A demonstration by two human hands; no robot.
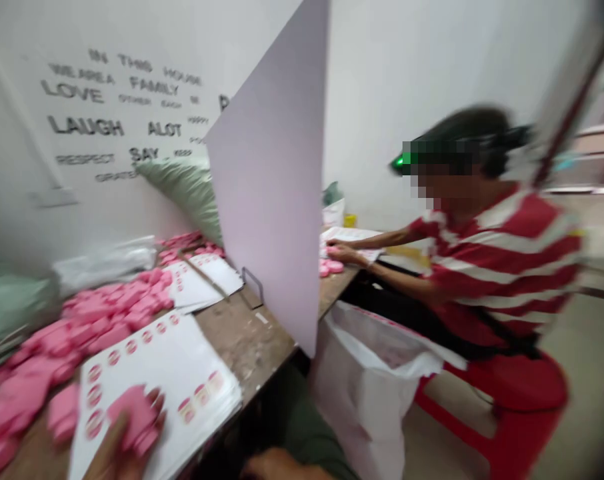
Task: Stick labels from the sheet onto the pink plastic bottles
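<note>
Left grip: we see the left hand [125, 448] clenched on a pink moulded piece [133, 417], with its fingers [155, 402] curled round the far side.

Right grip: we see only the back of the right hand [277, 465], cut off by the bottom edge, so we cannot tell whether it is closed.

Held piece: we find it over the lower-left part of the top printed sheet [182, 357], its long axis tilted down to the right. Blur hides its exact shape and what it is made of.

Nearer hand: the left hand is the closer of our two to the sheet and to the loose pink pieces [89, 320]. The right hand sits lower, beyond the counter's front edge, above dark green trousers [302, 443].

Sheets: we count rows of round red-and-pink labels along the sheet's edges, with more printed sheets [205, 283] farther along the counter [249, 340].

Loose pieces: they lie heaped along the counter's left side, running out of view at the lower-left corner.

Hidden: the left palm and the underside of the held piece are out of sight, and a white divider board [267, 173] blocks part of the counter.
</note>
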